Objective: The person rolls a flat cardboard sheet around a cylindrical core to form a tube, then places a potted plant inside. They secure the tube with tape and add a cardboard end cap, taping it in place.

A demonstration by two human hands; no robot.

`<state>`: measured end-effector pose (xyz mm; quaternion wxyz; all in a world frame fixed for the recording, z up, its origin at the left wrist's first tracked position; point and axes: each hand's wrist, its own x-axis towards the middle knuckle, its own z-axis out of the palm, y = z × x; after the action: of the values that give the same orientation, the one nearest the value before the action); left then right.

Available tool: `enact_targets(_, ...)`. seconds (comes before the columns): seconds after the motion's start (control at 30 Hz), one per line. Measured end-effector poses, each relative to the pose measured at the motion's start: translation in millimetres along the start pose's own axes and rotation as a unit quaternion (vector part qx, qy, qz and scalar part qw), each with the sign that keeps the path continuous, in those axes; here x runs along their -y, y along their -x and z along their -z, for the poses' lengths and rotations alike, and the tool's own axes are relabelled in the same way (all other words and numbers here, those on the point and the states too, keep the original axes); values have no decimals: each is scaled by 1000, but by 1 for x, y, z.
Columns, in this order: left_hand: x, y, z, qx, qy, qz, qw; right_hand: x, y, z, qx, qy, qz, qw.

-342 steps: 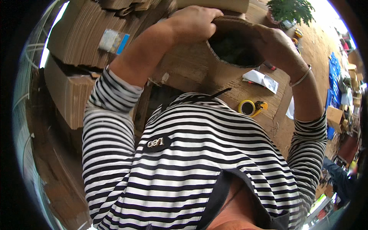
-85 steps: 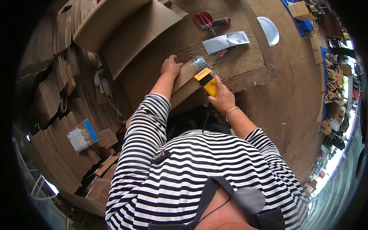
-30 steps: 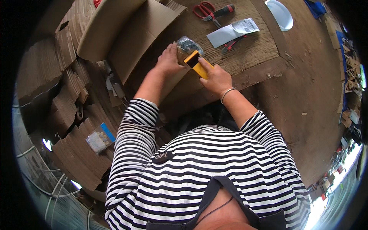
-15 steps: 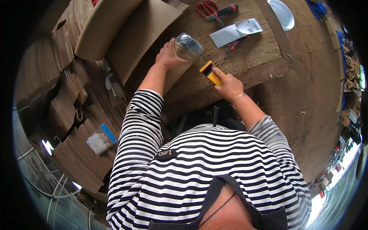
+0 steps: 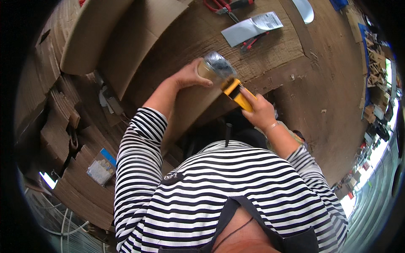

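Observation:
My left hand (image 5: 192, 76) grips a small brown thing in clear, shiny plastic (image 5: 220, 65), its thumb along the near side. In my right hand (image 5: 259, 110) is a yellow hand tool with a black middle (image 5: 242, 100), whose exact kind I cannot make out. The tool's front end meets or nearly meets the near right side of the plastic-covered thing. A sheet of brown cardboard (image 5: 192, 103) runs beneath my left hand toward my body.
On the wooden board ahead lie a white paper packet (image 5: 253, 28), red-handled pliers (image 5: 254, 41), and another red-handled tool (image 5: 219, 6). A curved white piece (image 5: 303, 10) is farther right. Stacked cardboard (image 5: 42, 84) fills the left, with a plastic bag (image 5: 101, 170) on it.
The plastic-covered thing has moved nearer to me and slightly right with my left hand. My right hand has come slightly nearer, and the gap between tool and thing has closed.

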<state>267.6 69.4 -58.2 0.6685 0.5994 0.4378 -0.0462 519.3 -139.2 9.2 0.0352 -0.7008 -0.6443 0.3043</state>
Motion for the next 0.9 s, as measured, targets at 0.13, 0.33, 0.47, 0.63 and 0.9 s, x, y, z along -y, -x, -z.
enact_targets(0.13,27,-4,-23,-7,-15,-8,1000,-7,20,-4,-41,-1,24,999)
enact_targets(0.33,-14,32,-42,-251,-352,-1,902,53,-43,13,-84,-55,61,993)
enact_targets(0.47,-11,26,-36,-312,-346,16,885,64,-47,41,-65,-72,82,992)
enact_targets(0.63,-27,35,-38,-296,-335,46,893,7,25,56,-11,-31,66,997)
enact_targets(0.9,10,9,45,-131,-53,-10,990,1,-56,-17,-1,10,48,999)
